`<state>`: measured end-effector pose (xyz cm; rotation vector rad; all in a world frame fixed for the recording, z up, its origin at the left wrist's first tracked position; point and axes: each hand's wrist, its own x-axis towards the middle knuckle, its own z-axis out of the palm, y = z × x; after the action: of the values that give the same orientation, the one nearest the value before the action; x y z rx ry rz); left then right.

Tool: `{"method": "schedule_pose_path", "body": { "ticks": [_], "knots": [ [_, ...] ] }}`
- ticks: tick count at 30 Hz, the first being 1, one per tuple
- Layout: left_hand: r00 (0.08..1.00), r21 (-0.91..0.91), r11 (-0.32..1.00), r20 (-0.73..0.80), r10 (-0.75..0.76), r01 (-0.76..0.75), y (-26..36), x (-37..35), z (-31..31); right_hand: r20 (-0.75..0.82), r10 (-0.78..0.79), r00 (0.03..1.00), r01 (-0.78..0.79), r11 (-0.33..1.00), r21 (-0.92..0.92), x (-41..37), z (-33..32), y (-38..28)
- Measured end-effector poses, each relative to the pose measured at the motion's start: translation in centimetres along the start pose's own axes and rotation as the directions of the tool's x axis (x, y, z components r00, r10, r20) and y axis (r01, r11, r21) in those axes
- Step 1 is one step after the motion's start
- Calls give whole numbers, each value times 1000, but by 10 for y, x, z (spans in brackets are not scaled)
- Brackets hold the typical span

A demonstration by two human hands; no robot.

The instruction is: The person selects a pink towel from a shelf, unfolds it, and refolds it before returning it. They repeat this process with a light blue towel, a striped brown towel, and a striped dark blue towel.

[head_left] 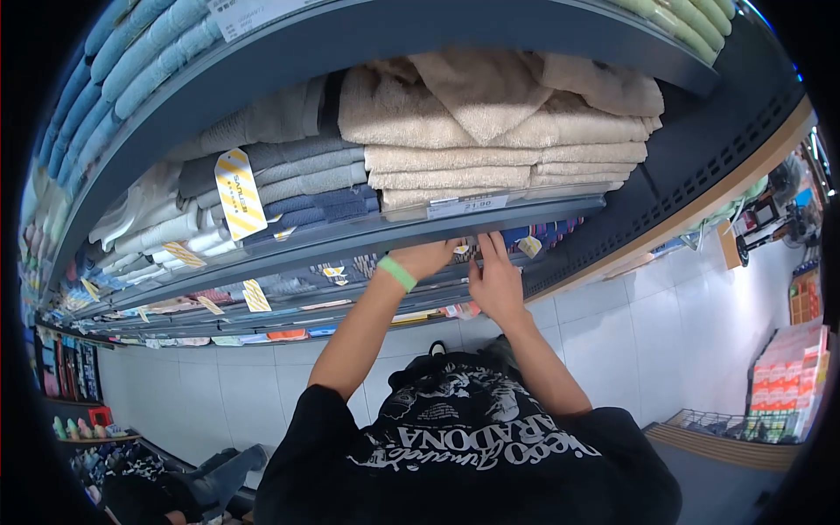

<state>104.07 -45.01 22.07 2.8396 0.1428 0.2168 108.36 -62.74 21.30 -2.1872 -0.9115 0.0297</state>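
Observation:
My left hand [426,260], below a green wristband [397,273], reaches to the front of a lower shelf, just under the edge of the shelf above. Its fingertips are partly hidden beside a small yellow-and-white tag [460,251], so its grip does not show. Close by on the right, my right hand [499,284] has its fingers stretched out against patterned folded cloths [553,232] on that same shelf. Another tag [529,247] hangs right of its fingers. Both hands are close together, with a narrow strip of cloth between them.
Above my hands, beige folded towels [490,122] stand behind a price label [467,206]. Grey and navy towels [289,188] lie to their left. The dark shelf edge [350,241] overhangs. Another person [175,490] is low at the left; a wire basket [726,426] stands right.

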Motion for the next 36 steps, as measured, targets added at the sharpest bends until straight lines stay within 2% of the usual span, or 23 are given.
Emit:
{"method": "schedule_pose_path", "body": {
  "ticks": [1, 3, 4, 6, 8, 10, 12, 13, 14, 16, 18, 20, 21, 22, 23, 24, 25, 26, 27, 29, 30, 32, 36],
  "knots": [
    [1000, 3, 1000, 2, 0, 0, 6, -13, -6, 39, 23, 999, -23, 1000, 1, 0, -2, 1],
    [974, -10, 1000, -226, 1, -4, 10, -38, -13, 28, 13, 1000, -13, 1000, -1, 1, -2, 3],
    [975, -10, 1000, -220, -12, 10, 9, -42, -16, 18, -1, 1000, 1, 1000, -7, 0, 0, 1],
    [994, 145, 984, -37, -104, 108, 5, -43, -21, 36, 11, 999, -12, 1000, 18, 1, 1, -5],
    [992, 177, 978, -79, -98, 110, 5, -42, -19, -15, 25, 1000, -24, 999, 40, 0, 7, -2],
    [957, 295, 954, -288, 29, 60, 5, -42, -16, -18, 20, 1000, -19, 998, 62, -2, 11, 0],
    [964, 258, 965, -265, 14, 56, -2, -46, -4, -32, -23, 999, 21, 997, -75, -7, 15, 4],
    [971, 220, 974, -240, 8, 46, -4, -49, 1, -25, -22, 999, 20, 997, -74, -10, 15, 4],
    [971, 219, 974, -239, 4, 50, 3, -55, -8, 1, 16, 1000, -16, 1000, -25, -11, 12, 3],
    [968, 36, 999, -251, 12, -4, 20, -70, -28, 20, 51, 998, -52, 998, 25, -9, 4, -6],
    [949, 15, 999, -313, 46, -43, 21, -81, -35, -83, 85, 993, -66, 975, 212, -15, -9, -18],
    [942, 93, 988, -325, -83, 120, 17, -91, -41, -136, 56, 989, -14, 955, 297, -14, -8, -15],
    [944, 91, 988, -318, -87, 121, 13, -94, -41, -202, -116, 972, 148, 978, 149, -9, -4, -8],
    [955, 105, 963, -194, -225, 248, 6, -94, -42, -242, -294, 925, 300, 954, -10, -4, -1, -3],
    [930, 137, 921, -75, -359, 366, -1, -90, -44, -148, -267, 952, 272, 962, 13, 3, 3, -4],
    [931, 139, 920, -79, -357, 365, -11, -83, -43, -152, -269, 951, 274, 962, 14, 12, 5, -6],
    [917, 192, 962, -383, -107, 193, -21, -75, -39, -122, -366, 922, 363, 931, -51, 20, 6, -11],
    [763, 295, 955, -625, 163, 38, -31, -68, -36, -86, -457, 885, 447, 887, -113, 30, 7, -15],
    [762, 296, 954, -627, 165, 37, -40, -63, -35, -89, -459, 884, 448, 887, -115, 41, 10, -15],
    [939, 309, 946, -344, 14, 100, -57, -57, -33, 120, -327, 937, 345, 922, -178, 63, 20, -12],
    [938, 309, 946, -348, 14, 100, -68, -56, -27, 119, -330, 936, 348, 920, -180, 74, 24, -12],
    [936, 260, 943, -333, -114, 207, -79, -53, -26, 228, -225, 947, 283, 922, -264, 91, 32, -11],
    [944, 256, 936, -286, -166, 242, -68, -51, -34, 148, -251, 957, 286, 904, -318, 91, 46, -6]
  ]
}}
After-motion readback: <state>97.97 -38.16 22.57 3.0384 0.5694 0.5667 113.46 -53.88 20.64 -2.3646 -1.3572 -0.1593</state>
